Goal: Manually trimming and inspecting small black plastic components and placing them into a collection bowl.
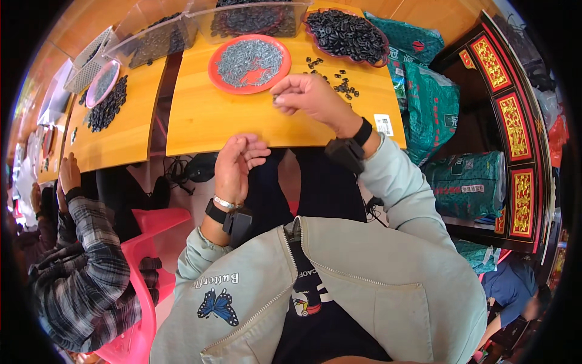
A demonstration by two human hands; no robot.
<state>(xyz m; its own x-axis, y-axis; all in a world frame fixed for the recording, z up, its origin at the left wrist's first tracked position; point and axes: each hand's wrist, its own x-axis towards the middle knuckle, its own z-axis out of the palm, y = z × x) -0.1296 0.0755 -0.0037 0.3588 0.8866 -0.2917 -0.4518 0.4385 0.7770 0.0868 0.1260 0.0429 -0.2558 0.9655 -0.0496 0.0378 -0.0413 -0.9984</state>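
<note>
My right hand (312,102) is over the yellow wooden table (209,124), near the front rim of a red plate (215,76) of small silvery metal pieces (248,59). Its thumb and forefinger are pinched together; a tiny greyish bit shows at the tips, too small to name. At the table's front edge my left hand (238,162) is turned palm up, fingers loosely bent and apart, with nothing visible in it. Beyond the right hand lie several small black parts (345,89), scattered beside a scalloped dark-red tray (379,59) heaped with black oval pieces (345,36).
Clear plastic bins (194,27) of black parts stand at the back. Green bags (433,109) lean at the table's right, beside a dark carved cabinet (515,133). On the left, a person in a plaid sleeve (100,242) sits on a pink chair (142,273) at another table.
</note>
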